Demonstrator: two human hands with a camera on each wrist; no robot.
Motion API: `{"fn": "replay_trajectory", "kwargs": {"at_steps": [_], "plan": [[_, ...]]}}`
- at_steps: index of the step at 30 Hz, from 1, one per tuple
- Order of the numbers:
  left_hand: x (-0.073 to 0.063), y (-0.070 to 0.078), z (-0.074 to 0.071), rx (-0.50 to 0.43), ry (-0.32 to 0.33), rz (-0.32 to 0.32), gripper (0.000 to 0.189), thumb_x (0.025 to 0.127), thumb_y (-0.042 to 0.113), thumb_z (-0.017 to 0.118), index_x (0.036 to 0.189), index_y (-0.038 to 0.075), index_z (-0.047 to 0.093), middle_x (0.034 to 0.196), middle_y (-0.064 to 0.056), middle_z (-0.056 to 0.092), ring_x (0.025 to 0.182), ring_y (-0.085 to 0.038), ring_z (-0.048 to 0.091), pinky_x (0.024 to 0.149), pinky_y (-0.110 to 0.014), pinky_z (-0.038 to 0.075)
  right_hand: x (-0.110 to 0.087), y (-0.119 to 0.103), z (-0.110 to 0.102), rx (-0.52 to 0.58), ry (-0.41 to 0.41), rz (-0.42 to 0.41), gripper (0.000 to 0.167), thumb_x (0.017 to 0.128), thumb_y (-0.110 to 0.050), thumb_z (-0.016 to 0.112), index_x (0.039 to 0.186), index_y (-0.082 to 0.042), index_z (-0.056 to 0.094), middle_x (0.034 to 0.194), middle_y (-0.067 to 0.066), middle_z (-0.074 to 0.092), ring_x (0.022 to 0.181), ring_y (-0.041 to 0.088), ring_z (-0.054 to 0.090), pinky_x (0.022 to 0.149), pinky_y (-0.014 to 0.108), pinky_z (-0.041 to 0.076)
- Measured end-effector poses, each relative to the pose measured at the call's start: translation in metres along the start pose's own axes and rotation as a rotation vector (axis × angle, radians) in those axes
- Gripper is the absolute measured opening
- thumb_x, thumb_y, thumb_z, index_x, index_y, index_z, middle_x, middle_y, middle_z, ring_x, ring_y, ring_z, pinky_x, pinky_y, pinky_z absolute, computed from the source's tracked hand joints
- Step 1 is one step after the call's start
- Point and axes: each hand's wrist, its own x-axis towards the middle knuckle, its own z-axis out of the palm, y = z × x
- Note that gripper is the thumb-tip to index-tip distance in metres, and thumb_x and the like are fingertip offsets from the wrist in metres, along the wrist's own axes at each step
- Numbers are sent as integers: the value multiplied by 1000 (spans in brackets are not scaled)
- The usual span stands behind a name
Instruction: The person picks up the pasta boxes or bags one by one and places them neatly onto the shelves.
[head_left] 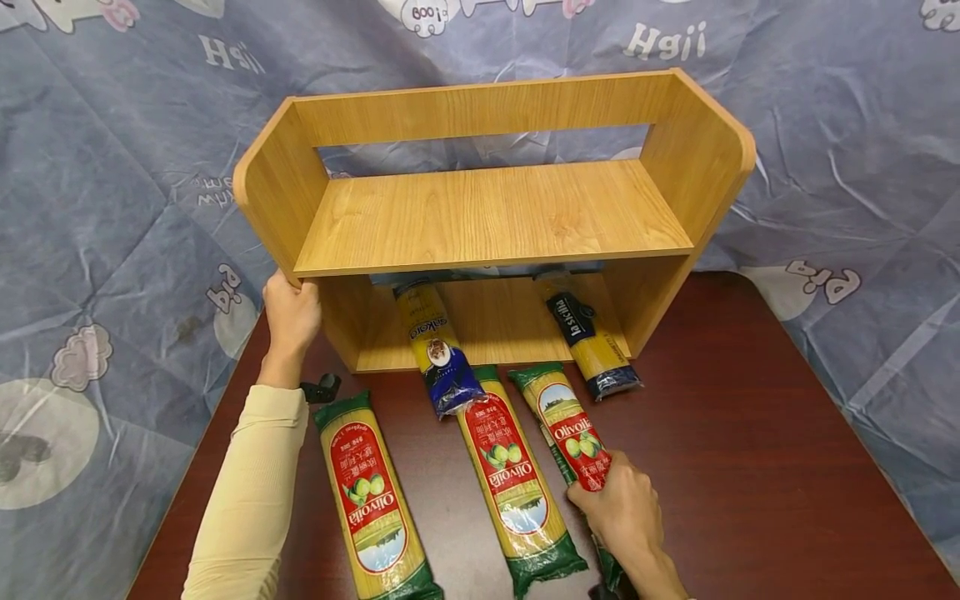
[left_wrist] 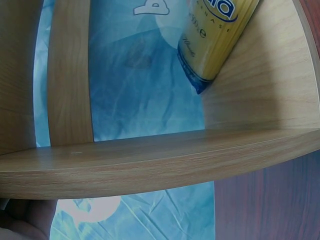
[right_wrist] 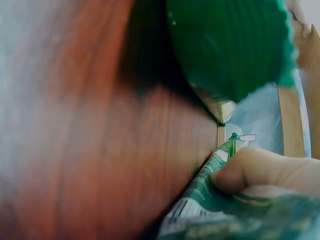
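Note:
My left hand (head_left: pixel 291 321) grips the left side panel of a two-tier wooden shelf (head_left: pixel 495 212), just below the middle board. In the left wrist view, its fingers (left_wrist: pixel 35 217) show at the panel's edge. My right hand (head_left: pixel 624 510) holds a green-and-yellow packet of spaghetti (head_left: pixel 562 417) with a red Olivoilà label, its far end pointing toward the shelf. The right wrist view shows the thumb (right_wrist: pixel 245 172) pressed along the packet's green printed side. Left of it, a second Olivoilà spaghetti packet (head_left: pixel 517 492) lies on the table, its far end by a blue-and-yellow pasta packet (head_left: pixel 438 350).
Another Olivoilà spaghetti packet (head_left: pixel 375 508) lies on the table (head_left: pixel 765 433) at left. The blue-and-yellow packet and a dark-labelled pasta packet (head_left: pixel 588 342) stick out from the lower tier. A patterned blue cloth (head_left: pixel 120 275) hangs behind the shelf.

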Motion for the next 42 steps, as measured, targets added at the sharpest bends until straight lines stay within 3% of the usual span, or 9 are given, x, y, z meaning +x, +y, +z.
{"fn": "replay_trajectory", "kwargs": {"at_steps": [18,26,34,42], "plan": [[-2,0,1,12,-11,13,29,102,17,53,117,-1,69,104,-18,71,97,-24,66,82,-28,47,-6,1,-9,37,-18,3,69,70,-26,83,124,5,55,81,15,66,62,25,59,51,37,45],[0,-1,1,22,2,16,27,102,16,53,114,-2,69,102,-18,70,96,-24,65,80,-28,47,-8,-3,-17,55,-7,-43,66,70,-21,83,122,8,56,81,16,67,62,24,59,51,38,46],[1,2,1,48,-3,12,28,102,18,55,114,-4,69,105,-21,71,100,-28,65,87,-40,48,-14,-14,-42,48,24,-52,65,70,-23,84,123,6,58,86,15,70,67,25,61,56,38,46],[2,5,-2,35,-4,5,28,102,14,54,118,-3,69,108,-21,71,102,-27,64,90,-41,48,-21,-28,-74,39,57,-30,71,74,-27,84,128,7,52,95,21,70,71,26,62,57,35,50]]}}
